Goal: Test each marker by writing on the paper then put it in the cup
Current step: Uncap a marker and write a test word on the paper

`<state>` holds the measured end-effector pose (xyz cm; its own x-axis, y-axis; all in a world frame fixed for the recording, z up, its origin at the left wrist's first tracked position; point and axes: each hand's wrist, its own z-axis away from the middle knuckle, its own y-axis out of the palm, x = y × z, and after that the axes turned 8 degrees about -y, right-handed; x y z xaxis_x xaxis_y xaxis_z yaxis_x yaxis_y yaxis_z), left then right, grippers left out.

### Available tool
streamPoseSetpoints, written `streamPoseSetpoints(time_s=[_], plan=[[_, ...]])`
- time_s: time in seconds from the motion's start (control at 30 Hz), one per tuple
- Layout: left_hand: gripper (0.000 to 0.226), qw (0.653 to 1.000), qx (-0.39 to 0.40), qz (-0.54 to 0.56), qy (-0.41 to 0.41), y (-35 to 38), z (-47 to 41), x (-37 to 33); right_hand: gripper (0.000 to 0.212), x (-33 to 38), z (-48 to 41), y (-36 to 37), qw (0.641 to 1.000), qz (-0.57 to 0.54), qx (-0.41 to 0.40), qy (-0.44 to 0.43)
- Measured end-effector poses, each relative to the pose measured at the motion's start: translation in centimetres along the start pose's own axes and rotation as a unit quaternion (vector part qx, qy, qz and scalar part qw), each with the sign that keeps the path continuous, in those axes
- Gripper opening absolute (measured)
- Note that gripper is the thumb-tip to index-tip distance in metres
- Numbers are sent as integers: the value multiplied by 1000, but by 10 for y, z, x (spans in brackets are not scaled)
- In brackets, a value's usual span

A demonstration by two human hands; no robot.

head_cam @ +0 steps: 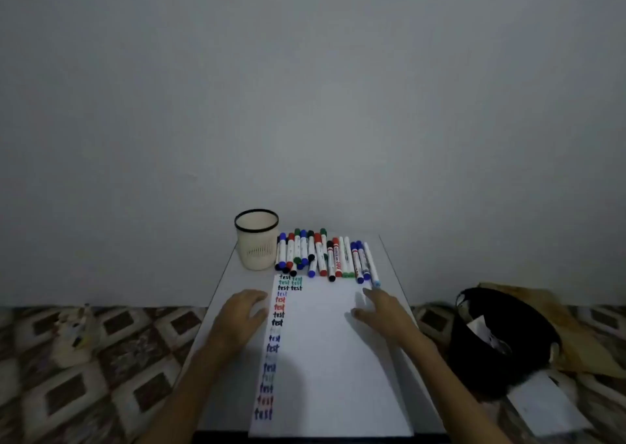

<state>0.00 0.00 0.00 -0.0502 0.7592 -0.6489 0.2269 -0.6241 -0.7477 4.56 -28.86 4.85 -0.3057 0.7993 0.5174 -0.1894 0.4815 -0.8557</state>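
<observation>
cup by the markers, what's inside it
No marker shows inside the cup: only its pale inner wall is visible, and nothing pokes above the rim. Its bottom is hidden by the near wall. The markers lie beside it.

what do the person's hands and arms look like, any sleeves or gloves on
The left hand and right hand are bare, with no gloves. No ring or watch shows, though the picture is dim and blurred. The left forearm and right forearm are bare too, with no sleeve in view down to the bottom edge.
</observation>
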Motion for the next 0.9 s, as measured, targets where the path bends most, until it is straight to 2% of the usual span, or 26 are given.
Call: streamPoseSetpoints(time_s=[0.03, 0.1, 0.17, 0.2, 0.3, 0.37, 0.43, 0.8, 0.9], plan=[[47, 1000, -14, -7, 14, 4, 4, 6, 55, -3, 3, 7, 1000, 14, -1, 4], [58, 998, -41, -31, 43, 8, 12, 9, 40, -12, 7, 20, 999, 20, -30, 1], [59, 996, -52, -48, 57, 10, 15, 10, 30, -15, 13, 30, 998, 32, -57, -11], [58, 994, -59, -59, 66, 12, 16, 10, 31, -15, 16, 34, 997, 44, -64, -16], [57, 993, -66, -69, 72, 11, 17, 4, 53, -21, 18, 43, 993, 87, -73, -42], [61, 993, -52, -82, 69, 11, 18, 3, 57, -25, 17, 49, 989, 112, -80, -47], [67, 992, -39, -94, 70, 10, 19, 0, 58, -28, 16, 52, 988, 126, -75, -48], [58, 991, -10, -116, 71, 14, 16, 2, 58, -35, 14, 57, 976, 184, -101, -58], [56, 992, -11, -108, 71, 14, 16, 3, 52, -34, 12, 52, 976, 144, -151, -65]])
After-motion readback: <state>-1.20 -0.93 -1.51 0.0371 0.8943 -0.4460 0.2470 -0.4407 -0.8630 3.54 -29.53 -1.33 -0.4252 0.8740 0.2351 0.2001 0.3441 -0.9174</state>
